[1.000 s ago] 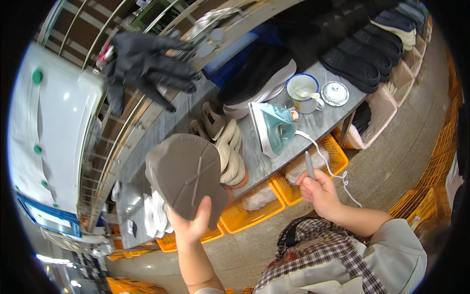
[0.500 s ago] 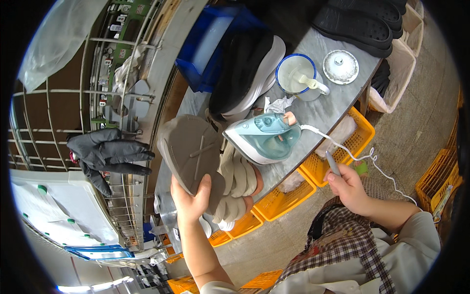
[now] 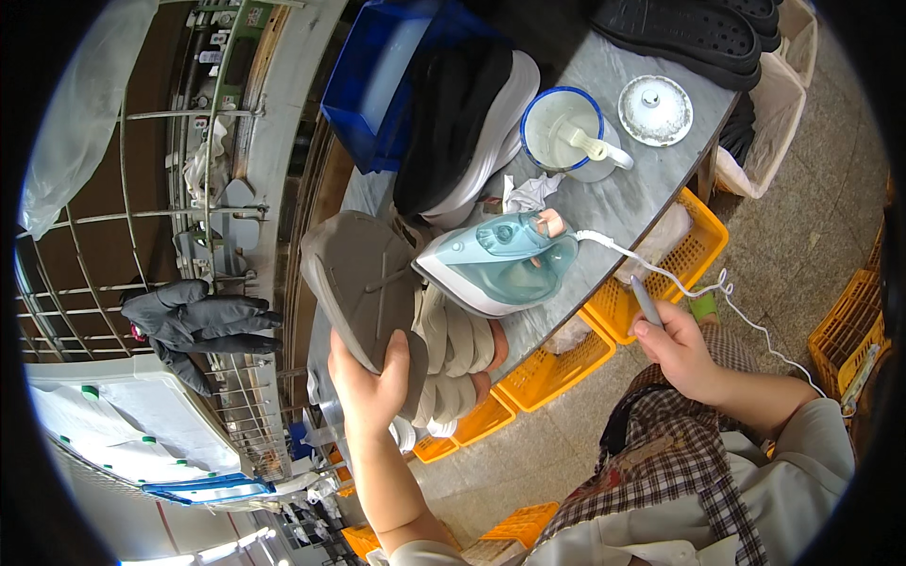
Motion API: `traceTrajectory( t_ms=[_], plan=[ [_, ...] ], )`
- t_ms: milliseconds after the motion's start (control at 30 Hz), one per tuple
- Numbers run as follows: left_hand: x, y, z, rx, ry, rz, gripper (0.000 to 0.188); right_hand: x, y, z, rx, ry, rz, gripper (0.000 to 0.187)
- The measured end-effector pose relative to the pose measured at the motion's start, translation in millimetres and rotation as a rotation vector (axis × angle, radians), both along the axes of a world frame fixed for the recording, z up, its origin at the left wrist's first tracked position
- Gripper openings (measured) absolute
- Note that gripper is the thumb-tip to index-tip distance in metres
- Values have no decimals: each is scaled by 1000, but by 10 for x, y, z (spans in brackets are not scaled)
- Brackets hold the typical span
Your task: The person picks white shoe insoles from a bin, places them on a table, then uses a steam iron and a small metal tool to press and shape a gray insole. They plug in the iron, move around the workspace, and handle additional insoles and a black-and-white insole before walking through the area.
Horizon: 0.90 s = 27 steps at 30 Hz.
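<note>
My left hand (image 3: 373, 377) grips the edge of a taupe shoe sole (image 3: 363, 274), its thumb on the face that bears raised crossing lines. The sole is tilted up over the left end of the table. Away from the table, my right hand (image 3: 681, 349) is closed around a slim grey pen-like tool (image 3: 645, 302) that points up; its exact kind is unclear. A light blue steam iron (image 3: 505, 264) lies right of the sole. Below the iron sit several stacked beige and orange-brown shoe pieces (image 3: 453, 344), partly hidden by the sole.
On the grey marble-patterned table (image 3: 604, 226) stand a blue-rimmed mug (image 3: 557, 127) holding a brush-like handle, a white lid (image 3: 655, 110), black shoes and a blue bin (image 3: 363, 104). Yellow baskets (image 3: 557, 373) sit below. The iron's white cord (image 3: 679, 294) hangs near my right hand. Gloves (image 3: 203, 321) hang left.
The view has shifted slightly, so the surroundings sit a little differently in the picture. Both hands keep their grips, and the sole is tilted slightly differently.
</note>
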State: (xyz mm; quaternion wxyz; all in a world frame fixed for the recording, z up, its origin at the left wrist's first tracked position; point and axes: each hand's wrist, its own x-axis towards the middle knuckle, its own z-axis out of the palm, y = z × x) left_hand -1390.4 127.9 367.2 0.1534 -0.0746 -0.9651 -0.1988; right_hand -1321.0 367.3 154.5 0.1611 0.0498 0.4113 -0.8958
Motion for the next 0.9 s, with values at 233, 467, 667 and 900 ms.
traceTrajectory(
  t_ms=[233, 467, 667, 900],
  plan=[
    [-8, 53, -53, -25, 47, -3, 39, -17, 30, -23, 20, 9, 9, 14],
    [-3, 92, -60, -4, 34, 9, 39, -32, 56, -42, 2, 14, -7, 15],
    [-13, 118, -81, -1, 46, -1, 39, -42, 80, -34, -19, -6, -6, 15],
    [-3, 134, -79, 26, 46, 17, 41, -51, 93, -33, -1, -9, -6, 15]
  ],
)
